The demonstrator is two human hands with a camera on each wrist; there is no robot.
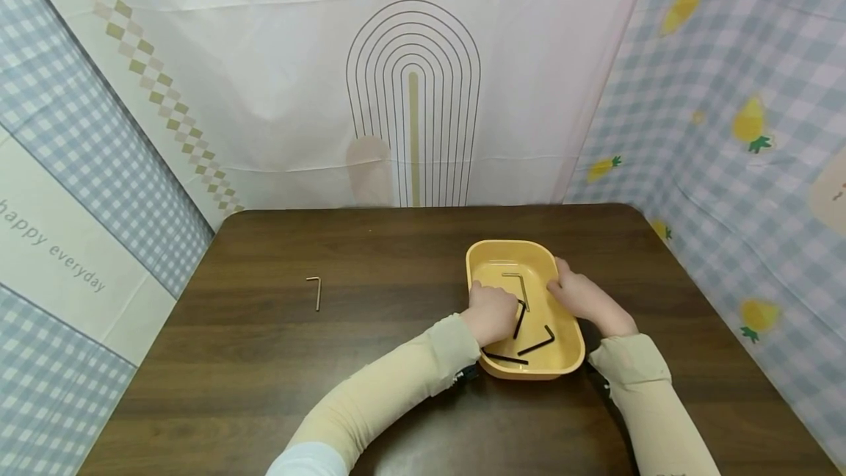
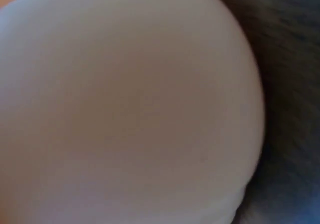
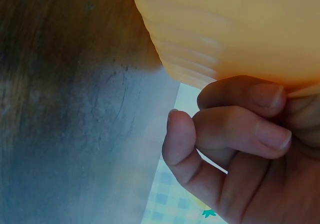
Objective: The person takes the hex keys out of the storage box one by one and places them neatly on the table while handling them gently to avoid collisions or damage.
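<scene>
A yellow tray [image 1: 509, 247] holds several hex keys, including a brass-toned hex key [image 1: 521, 289] and black hex keys [image 1: 538, 345]. My left hand [image 1: 492, 313] reaches over the tray's left side, fingers bent down inside. Its fingertips, mostly hidden, are right at the short end of a black hex key [image 1: 519, 322]; I cannot tell whether they pinch it. Only blurred skin of the left hand [image 2: 130, 108] fills the left wrist view. My right hand [image 1: 584, 300] grips the tray's right rim; in the right wrist view its curled fingers [image 3: 242, 129] are against the yellow wall.
Another brass-toned hex key [image 1: 319, 294] lies on the dark wooden table [image 1: 390, 255], well left of the tray. A white patterned cloth [image 1: 277, 94] hangs behind the table, with blue checked cloth [image 1: 714, 189] on the right side.
</scene>
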